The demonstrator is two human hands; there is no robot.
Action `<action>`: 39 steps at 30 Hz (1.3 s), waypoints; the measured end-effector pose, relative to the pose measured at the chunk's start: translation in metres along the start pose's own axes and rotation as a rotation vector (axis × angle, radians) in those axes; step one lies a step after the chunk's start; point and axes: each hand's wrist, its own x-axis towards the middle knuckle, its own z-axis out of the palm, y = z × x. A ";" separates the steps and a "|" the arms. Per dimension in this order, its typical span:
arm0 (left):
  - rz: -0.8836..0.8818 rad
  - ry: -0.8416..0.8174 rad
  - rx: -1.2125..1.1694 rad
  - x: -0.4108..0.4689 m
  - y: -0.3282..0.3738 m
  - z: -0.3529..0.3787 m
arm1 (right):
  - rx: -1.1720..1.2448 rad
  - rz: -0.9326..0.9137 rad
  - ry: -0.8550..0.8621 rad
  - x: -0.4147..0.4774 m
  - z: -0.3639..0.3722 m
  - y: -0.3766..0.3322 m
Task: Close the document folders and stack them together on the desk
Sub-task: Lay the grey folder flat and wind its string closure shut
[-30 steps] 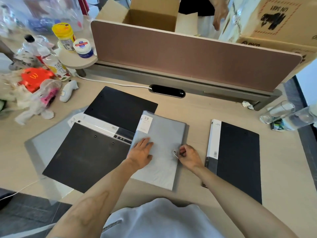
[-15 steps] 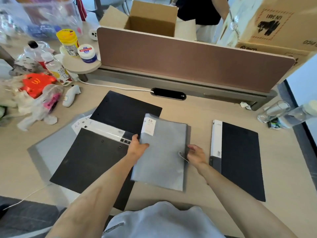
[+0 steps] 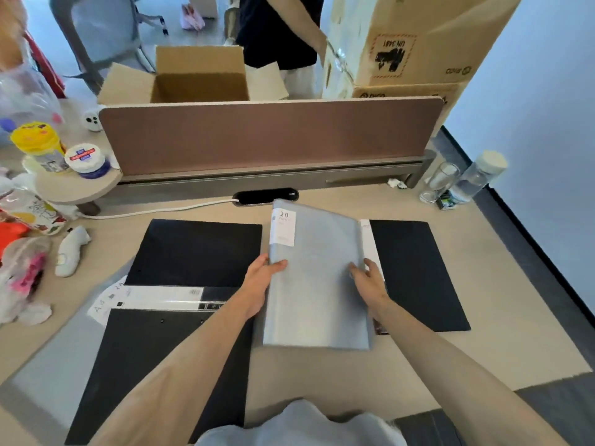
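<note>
Between left hand (image 3: 261, 278) and right hand (image 3: 370, 278): grey folder (image 3: 317, 284), edges gripped. Risk: slips, lands askew on black folder (image 3: 418, 275) under right hand.

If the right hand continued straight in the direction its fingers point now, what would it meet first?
The right hand already touches the grey folder, fingers aimed up-left. Going on, it would slide over that cover, probably toward its white label.

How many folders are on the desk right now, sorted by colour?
Grey folder, closed, held in both hands: 1
Black folders: 2, one open, one closed
Total: 3
</note>
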 end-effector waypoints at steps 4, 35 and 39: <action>0.028 -0.045 0.025 0.012 0.011 0.039 | 0.095 -0.053 0.058 0.009 -0.037 -0.014; -0.164 0.200 0.641 0.092 -0.066 0.257 | -0.404 0.015 0.030 0.189 -0.217 0.059; -0.175 0.205 0.637 0.097 -0.062 0.264 | -0.301 0.036 0.008 0.225 -0.221 0.076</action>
